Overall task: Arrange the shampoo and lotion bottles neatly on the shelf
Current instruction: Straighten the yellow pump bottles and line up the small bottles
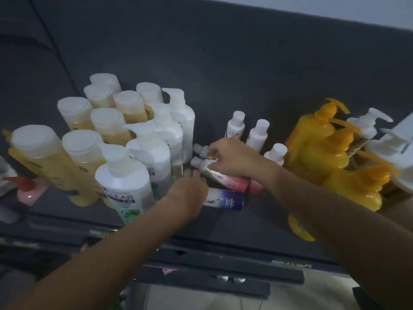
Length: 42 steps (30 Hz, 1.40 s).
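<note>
My right hand (pixel 225 156) pinches the neck of a pink-bottomed bottle (pixel 225 179) lying flat on the shelf (pixel 257 222), cap pointing left. My left hand (pixel 187 191), fingers curled, touches the purple bottle (pixel 225 200) lying just nearer; whether it grips, I cannot tell.

Small bottles (pixel 259 133) stand between pump bottles (pixel 145 157) left and jugs (pixel 317 148) right.

yellow flat-cap bottles (pixel 73 113): 8 visible | white pump bottles (pixel 125 180), left group: 4 | small white bottles (pixel 235 125) standing: 3 | small bottles lying (pixel 225 199): 3, a 4th uncertain | orange pump bottles (pixel 312 139): 3 | white pump bottles at right (pixel 368 124): 2 | pink pump bottle (pixel 28 190): 1 | hands (pixel 228 156): 2
</note>
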Tool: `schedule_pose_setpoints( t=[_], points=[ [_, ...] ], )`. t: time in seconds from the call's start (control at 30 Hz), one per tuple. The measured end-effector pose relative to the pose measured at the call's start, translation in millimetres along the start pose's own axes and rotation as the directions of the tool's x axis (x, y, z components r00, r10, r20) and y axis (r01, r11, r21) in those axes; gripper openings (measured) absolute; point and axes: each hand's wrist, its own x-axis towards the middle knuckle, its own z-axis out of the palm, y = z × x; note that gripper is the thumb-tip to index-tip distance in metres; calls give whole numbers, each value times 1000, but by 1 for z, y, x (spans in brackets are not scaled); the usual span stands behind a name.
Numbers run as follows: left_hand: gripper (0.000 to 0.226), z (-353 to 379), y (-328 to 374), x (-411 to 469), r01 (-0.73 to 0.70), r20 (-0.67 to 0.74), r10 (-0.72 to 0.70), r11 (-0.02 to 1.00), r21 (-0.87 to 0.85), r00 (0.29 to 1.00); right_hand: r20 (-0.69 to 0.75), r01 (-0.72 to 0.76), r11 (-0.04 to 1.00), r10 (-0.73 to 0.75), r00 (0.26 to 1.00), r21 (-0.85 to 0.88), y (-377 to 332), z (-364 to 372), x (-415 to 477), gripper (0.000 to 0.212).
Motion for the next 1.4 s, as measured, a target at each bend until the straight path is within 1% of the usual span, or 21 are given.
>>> schedule_pose_setpoints(
  t=[0.07, 0.13, 0.23, 0.33, 0.37, 0.47, 0.53, 0.6, 0.63, 0.67, 0.7, 0.73, 0.77, 0.8, 0.9, 1.03, 1.1, 1.23, 1.4],
  points=[
    [51, 5, 1, -5, -19, 42, 22, 998, -65, 999, 39, -8, 1000, 9, 999, -23, -5, 19, 21, 27],
    [49, 7, -1, -9, -35, 53, 42, 991, -130, 998, 52, -7, 998, 11, 999, -69, -7, 33, 35, 25],
    [42, 6, -10, -17, -72, 48, 83, 978, -198, 995, 39, 17, 988, -11, 999, -154, -10, 41, 48, 33],
    [36, -2, -19, -26, -125, 33, 135, 968, -216, 990, 94, 35, 977, -16, 995, -210, -13, 47, 51, 44],
    [35, -6, -21, -28, -137, 21, 145, 967, -215, 989, 113, 32, 973, -6, 994, -227, -13, 49, 51, 45],
    [38, -22, -29, -35, -155, -35, 151, 961, -230, 988, 134, 28, 977, 1, 991, -211, -14, 51, 44, 37],
    [42, -34, -35, -40, -195, -129, 171, 957, -212, 977, 123, 23, 981, 1, 992, -193, -16, 47, 36, 35],
    [36, -45, -40, -43, -221, -183, 186, 956, -193, 965, 118, 32, 978, -8, 993, -204, -16, 38, 27, 34],
    [30, -50, -41, -44, -217, -187, 181, 956, -196, 966, 117, 33, 980, -10, 993, -196, -16, 31, 21, 28],
    [31, -54, -42, -45, -212, -191, 174, 955, -205, 966, 114, 38, 982, -17, 993, -183, -15, 23, 13, 20],
    [39, -58, -43, -46, -215, -193, 174, 953, -213, 965, 115, 37, 985, -17, 993, -171, -13, 15, 6, 19],
    [47, -62, -42, -47, -222, -198, 181, 952, -211, 963, 117, 36, 987, -17, 993, -158, -12, 5, -2, 24],
    [51, -65, -43, -47, -221, -203, 180, 953, -206, 963, 116, 28, 989, -11, 993, -147, -11, -5, -11, 26],
    [49, -68, -42, -47, -216, -207, 173, 954, -209, 963, 115, 16, 989, 1, 993, -150, -10, -14, -20, 27],
    [29, -74, -40, -43, -217, -197, 175, 952, -215, 965, 141, 15, 979, 13, 990, -201, -5, -33, -48, 28],
    [45, -79, -38, -39, -247, -179, 216, 953, -175, 960, 174, -36, 935, 103, 979, -352, 7, -48, -82, 39],
    [45, -80, -38, -36, -233, -176, 207, 962, -144, 962, 168, -54, 912, 133, 977, -407, 16, -50, -93, 44],
    [43, -81, -43, -36, -212, -151, 196, 972, -99, 969, 131, -109, 920, 170, 977, -377, 28, -54, -109, 52],
    [48, -82, -45, -37, -218, -117, 207, 971, -96, 971, 176, -91, 931, 161, 971, -353, 28, -61, -118, 47]
  ],
)
